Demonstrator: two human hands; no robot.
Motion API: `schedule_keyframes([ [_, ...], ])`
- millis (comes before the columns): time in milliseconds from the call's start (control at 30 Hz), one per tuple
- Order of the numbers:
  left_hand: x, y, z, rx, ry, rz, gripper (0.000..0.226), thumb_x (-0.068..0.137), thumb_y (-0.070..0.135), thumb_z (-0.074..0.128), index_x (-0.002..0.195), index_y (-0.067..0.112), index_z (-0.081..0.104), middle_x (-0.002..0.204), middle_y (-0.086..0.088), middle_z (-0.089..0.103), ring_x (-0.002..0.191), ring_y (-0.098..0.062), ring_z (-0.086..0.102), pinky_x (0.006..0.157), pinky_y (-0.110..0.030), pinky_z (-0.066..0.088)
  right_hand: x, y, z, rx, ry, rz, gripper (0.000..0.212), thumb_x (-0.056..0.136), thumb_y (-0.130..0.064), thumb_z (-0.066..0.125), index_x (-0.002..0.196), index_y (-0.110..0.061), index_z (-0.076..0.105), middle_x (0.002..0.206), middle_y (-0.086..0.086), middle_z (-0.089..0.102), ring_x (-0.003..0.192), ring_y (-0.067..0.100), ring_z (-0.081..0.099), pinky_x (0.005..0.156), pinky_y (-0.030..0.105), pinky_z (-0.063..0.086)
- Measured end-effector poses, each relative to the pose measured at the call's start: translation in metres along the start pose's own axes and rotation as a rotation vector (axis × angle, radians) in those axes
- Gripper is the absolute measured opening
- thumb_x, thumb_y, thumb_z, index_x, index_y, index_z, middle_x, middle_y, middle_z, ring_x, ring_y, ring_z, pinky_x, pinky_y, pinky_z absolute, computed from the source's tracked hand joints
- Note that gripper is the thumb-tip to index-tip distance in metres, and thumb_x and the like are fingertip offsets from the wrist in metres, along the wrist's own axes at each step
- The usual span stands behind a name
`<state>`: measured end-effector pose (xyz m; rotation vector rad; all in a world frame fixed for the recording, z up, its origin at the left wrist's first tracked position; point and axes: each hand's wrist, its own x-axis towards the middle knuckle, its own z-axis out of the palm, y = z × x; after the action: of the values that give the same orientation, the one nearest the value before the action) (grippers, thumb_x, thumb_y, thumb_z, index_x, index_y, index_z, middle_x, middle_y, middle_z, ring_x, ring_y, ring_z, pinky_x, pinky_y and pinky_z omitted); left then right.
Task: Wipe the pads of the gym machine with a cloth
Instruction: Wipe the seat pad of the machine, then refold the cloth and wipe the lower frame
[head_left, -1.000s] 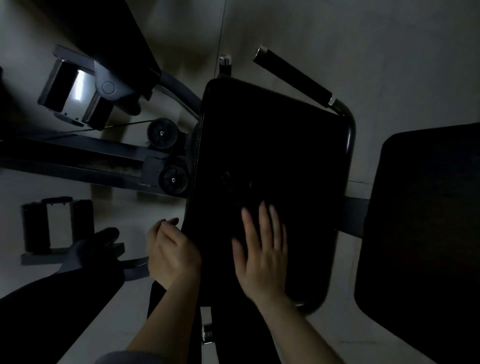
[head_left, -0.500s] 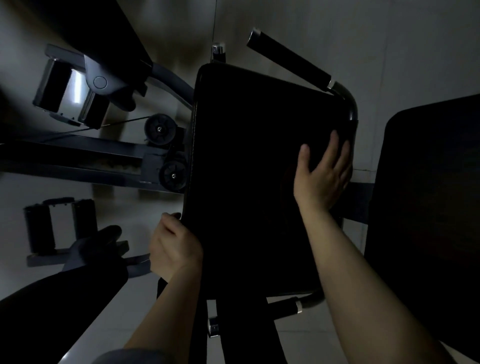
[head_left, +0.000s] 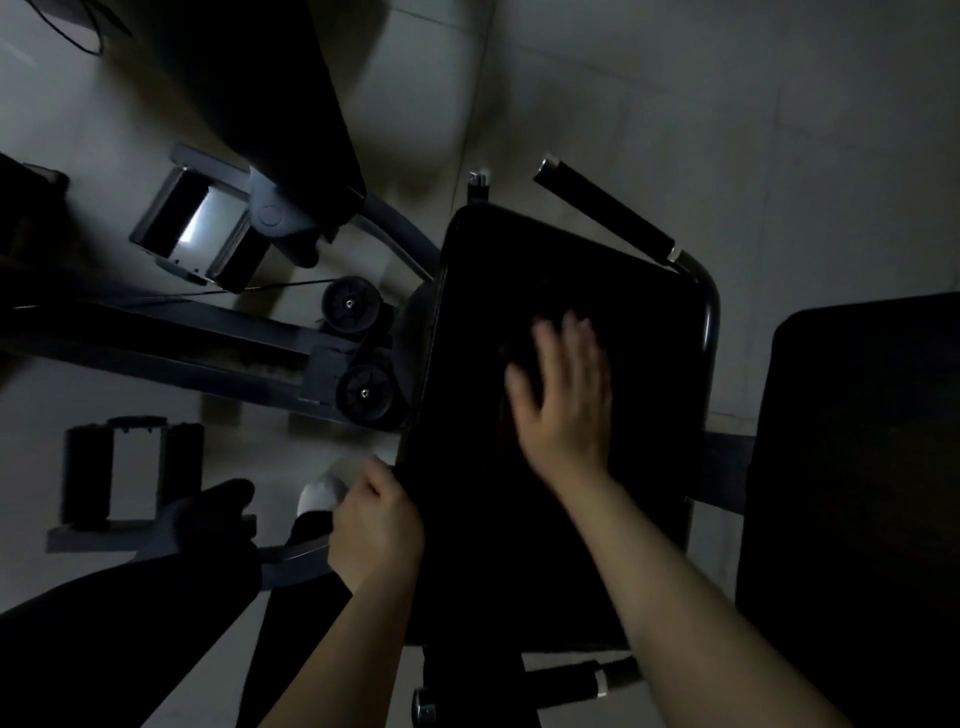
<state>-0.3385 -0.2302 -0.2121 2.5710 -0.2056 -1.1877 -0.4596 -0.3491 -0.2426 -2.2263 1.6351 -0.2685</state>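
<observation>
The gym machine's large black pad fills the middle of the view, seen from above. My right hand lies flat on its upper half, fingers spread and blurred by motion. Under the palm's left side a dark cloth shows only as a faint reddish patch, hard to make out. My left hand is curled around the pad's left edge near its lower part.
A second black pad stands close on the right. A black grip handle juts out past the pad's far corner. Two pulleys and the grey frame sit to the left. My white-socked foot rests on the pale floor.
My right hand has swept from the pad's right edge back to its middle, after moving up from the near end. The left hand has kept its grip on the left edge.
</observation>
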Motion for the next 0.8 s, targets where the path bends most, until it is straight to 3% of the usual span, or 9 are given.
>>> schedule_keyframes([
  [133,0.008,-0.005,-0.002,-0.076,-0.1,0.002,0.04,0.099,0.032,0.018,0.068,0.022,0.042,0.088,-0.011,0.057,0.085,-0.03,0.052,0.075,-0.038,0.036,0.063,-0.016,-0.009,0.047,0.049,0.431,0.059,0.096,-0.049,0.033,0.149,-0.028,0.017,0.158,0.004,0.011,0.146,0.023,0.007,0.117,0.045,0.014],
  [233,0.013,-0.008,-0.007,-0.078,-0.26,0.055,0.035,0.101,0.025,0.02,0.078,0.018,0.045,0.101,-0.016,0.058,0.09,-0.029,0.051,0.081,-0.038,0.039,0.03,-0.041,0.004,-0.004,0.041,0.336,0.056,0.097,-0.045,0.029,0.149,-0.026,0.02,0.157,0.007,0.017,0.145,0.025,0.011,0.116,0.043,0.016],
  [333,0.018,-0.01,-0.014,-0.081,-0.411,0.076,0.035,0.101,0.017,0.022,0.117,0.009,0.053,0.128,-0.02,0.051,0.12,-0.035,0.047,0.104,-0.046,0.036,-0.029,-0.07,0.018,-0.023,0.024,0.123,0.05,0.097,-0.04,0.03,0.142,-0.02,0.038,0.147,0.013,0.038,0.14,0.028,0.028,0.111,0.041,0.027],
  [400,0.024,-0.006,-0.023,-0.104,-0.498,0.091,0.039,0.102,0.025,0.025,0.128,0.008,0.047,0.136,-0.016,0.047,0.125,-0.032,0.044,0.107,-0.047,0.034,-0.045,-0.082,0.021,0.002,0.012,0.086,0.044,0.099,-0.036,0.031,0.136,-0.017,0.044,0.141,0.014,0.046,0.135,0.029,0.036,0.108,0.041,0.032],
  [467,0.026,0.004,-0.039,-0.216,-0.545,0.069,0.04,0.101,0.037,0.03,0.129,0.014,0.047,0.132,-0.009,0.051,0.12,-0.025,0.049,0.104,-0.043,0.039,-0.037,-0.081,0.019,0.033,0.015,0.063,0.043,0.099,-0.037,0.029,0.132,-0.015,0.047,0.136,0.016,0.049,0.13,0.032,0.041,0.104,0.044,0.038],
  [533,0.027,0.015,-0.063,-0.336,-0.598,0.043,0.033,0.1,0.04,0.032,0.124,0.022,0.046,0.12,0.001,0.053,0.106,-0.015,0.052,0.088,-0.031,0.044,-0.009,-0.077,0.012,0.019,0.023,0.066,0.046,0.098,-0.039,0.032,0.135,-0.015,0.045,0.139,0.018,0.046,0.13,0.034,0.04,0.104,0.046,0.038],
  [633,0.031,0.026,-0.091,-0.422,-0.67,0.08,0.021,0.101,0.036,0.035,0.113,0.025,0.048,0.102,0.006,0.056,0.087,-0.006,0.053,0.065,-0.022,0.04,0.052,-0.069,-0.003,0.017,-0.057,0.315,0.055,0.097,-0.042,0.038,0.147,-0.024,0.026,0.156,0.01,0.02,0.143,0.029,0.016,0.115,0.044,0.019],
  [700,0.036,0.028,-0.103,-0.428,-0.625,0.149,0.018,0.1,0.034,0.039,0.107,0.025,0.052,0.098,0.007,0.059,0.089,-0.007,0.055,0.068,-0.023,0.04,0.064,-0.072,-0.005,0.011,-0.097,0.444,0.061,0.097,-0.048,0.032,0.15,-0.028,0.013,0.159,0.006,0.007,0.146,0.025,0.004,0.118,0.043,0.009],
  [800,0.035,0.024,-0.107,-0.404,-0.635,0.186,0.014,0.099,0.033,0.042,0.105,0.028,0.053,0.108,0.002,0.059,0.1,-0.013,0.054,0.08,-0.027,0.04,0.009,-0.084,0.007,-0.075,-0.059,0.394,0.063,0.094,-0.054,0.024,0.15,-0.027,0.013,0.158,0.007,0.012,0.146,0.024,0.006,0.118,0.046,0.009],
])
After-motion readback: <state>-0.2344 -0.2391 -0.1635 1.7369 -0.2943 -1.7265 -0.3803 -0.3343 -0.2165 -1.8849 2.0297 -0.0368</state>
